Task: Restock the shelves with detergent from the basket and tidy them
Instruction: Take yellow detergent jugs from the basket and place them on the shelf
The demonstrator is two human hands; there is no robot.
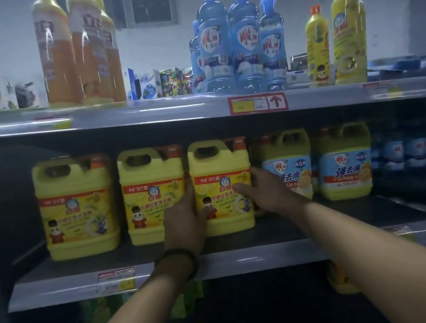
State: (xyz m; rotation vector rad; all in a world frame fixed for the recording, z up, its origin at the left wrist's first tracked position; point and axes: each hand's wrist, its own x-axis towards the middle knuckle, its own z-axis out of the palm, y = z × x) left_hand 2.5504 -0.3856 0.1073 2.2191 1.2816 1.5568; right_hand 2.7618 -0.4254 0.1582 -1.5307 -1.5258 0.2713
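**Store shelf (pixel 235 263) lined with yellow detergent**

Left of frame, two yellow jugs (pixel 76 206) marked "127克" stand side by side. At centre, the left hand (pixel 184 218) and right hand (pixel 263 189) grip a third detergent jug (pixel 220 165), fingers curled round its sides. Right: blue-labelled jugs (pixel 345 166) reading "强去油".

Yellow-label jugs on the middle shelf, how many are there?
3, in a row: left jug, middle jug, and right jug, held between the left hand and right hand. More may be hidden behind.
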